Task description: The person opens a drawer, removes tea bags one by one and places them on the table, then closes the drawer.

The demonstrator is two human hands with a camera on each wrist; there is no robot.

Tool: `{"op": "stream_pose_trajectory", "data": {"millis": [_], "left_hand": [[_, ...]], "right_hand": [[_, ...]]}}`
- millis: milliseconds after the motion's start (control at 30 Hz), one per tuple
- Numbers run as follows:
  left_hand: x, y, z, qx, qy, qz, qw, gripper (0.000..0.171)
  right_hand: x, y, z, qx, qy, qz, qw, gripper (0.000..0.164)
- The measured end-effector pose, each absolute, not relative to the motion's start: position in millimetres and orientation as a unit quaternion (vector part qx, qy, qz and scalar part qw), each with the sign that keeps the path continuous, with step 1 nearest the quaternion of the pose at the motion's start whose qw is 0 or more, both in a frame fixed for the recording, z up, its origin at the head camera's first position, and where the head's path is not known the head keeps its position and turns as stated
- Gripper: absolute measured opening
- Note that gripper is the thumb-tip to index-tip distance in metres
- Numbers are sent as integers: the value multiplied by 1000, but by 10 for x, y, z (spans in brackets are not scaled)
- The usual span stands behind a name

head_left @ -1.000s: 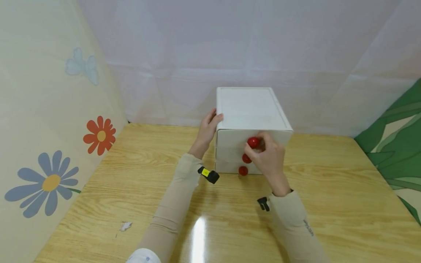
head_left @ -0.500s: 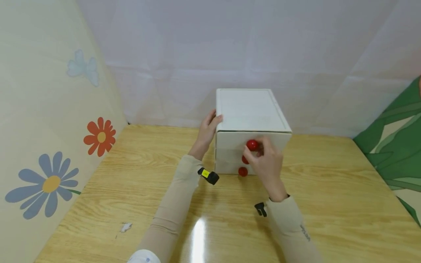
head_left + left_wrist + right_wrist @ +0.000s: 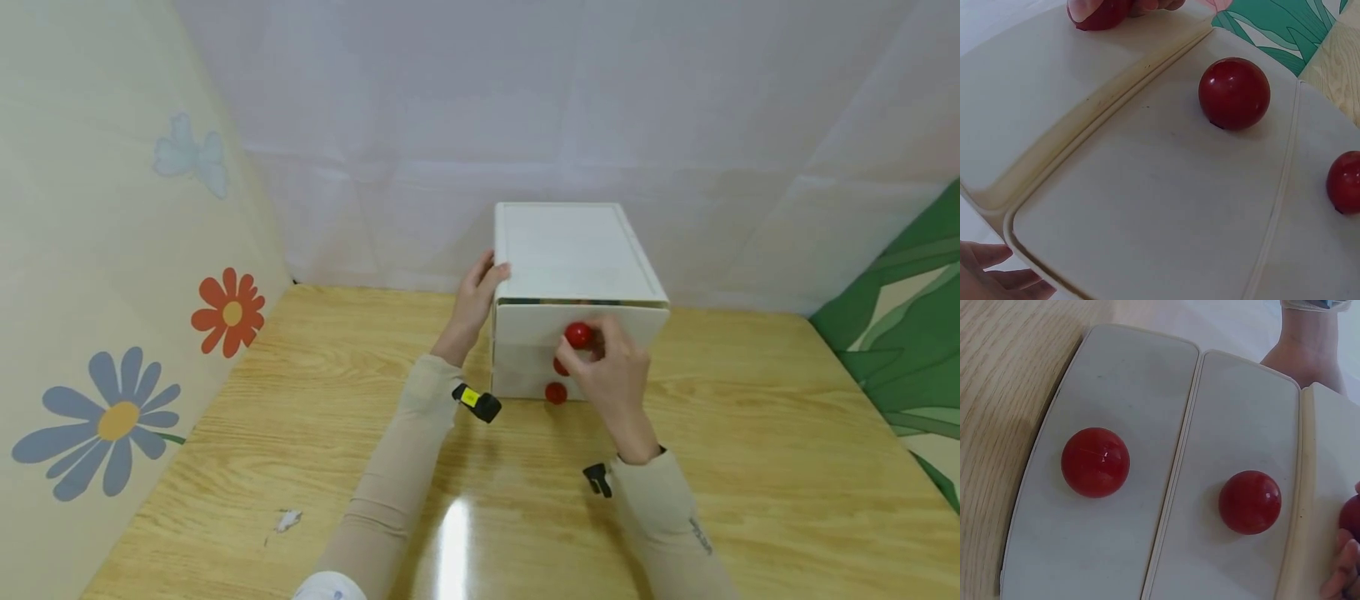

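A small white drawer cabinet (image 3: 570, 246) stands on the table, with three red round knobs down its front. My right hand (image 3: 618, 367) pinches the top drawer knob (image 3: 578, 335) between thumb and fingers. The top drawer (image 3: 528, 325) sticks out slightly, and a thin gap with something dark and colourful inside shows along its upper edge. Against the cabinet's left side lies my left hand (image 3: 472, 304), its thumb at the top edge and its fingers fairly straight. The middle knob (image 3: 1235, 94) and the bottom knob (image 3: 1095, 462) sit on drawers that look closed.
The wooden table (image 3: 360, 358) spreads around the cabinet, with a scuffed patch (image 3: 288, 520) at the front left. Behind hangs a pale cloth (image 3: 525, 100). A flower-patterned panel (image 3: 150, 250) stands at the left and green leaf shapes (image 3: 900, 350) at the right.
My right hand has drawn the top drawer a little toward me, and the gap under the cabinet's top has appeared and widened. The left hand stays at the cabinet's side.
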State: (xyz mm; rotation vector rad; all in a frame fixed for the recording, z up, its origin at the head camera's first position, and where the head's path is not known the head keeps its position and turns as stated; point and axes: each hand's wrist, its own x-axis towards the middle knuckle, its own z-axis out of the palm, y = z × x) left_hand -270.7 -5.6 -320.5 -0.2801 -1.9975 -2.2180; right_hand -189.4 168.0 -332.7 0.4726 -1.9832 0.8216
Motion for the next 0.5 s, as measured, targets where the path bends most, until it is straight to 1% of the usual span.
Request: {"op": "stream_pose_trajectory", "data": {"millis": [300, 500], "left_hand": [[-2705, -53, -3204, -89, -666, -737, 72, 56], [-2721, -55, -3210, -91, -664, -738, 76, 56]], "right_hand": [[-1862, 1696, -3334, 212, -801, 319, 459, 20], [-1814, 1703, -3340, 209, -802, 322, 457, 21]]}}
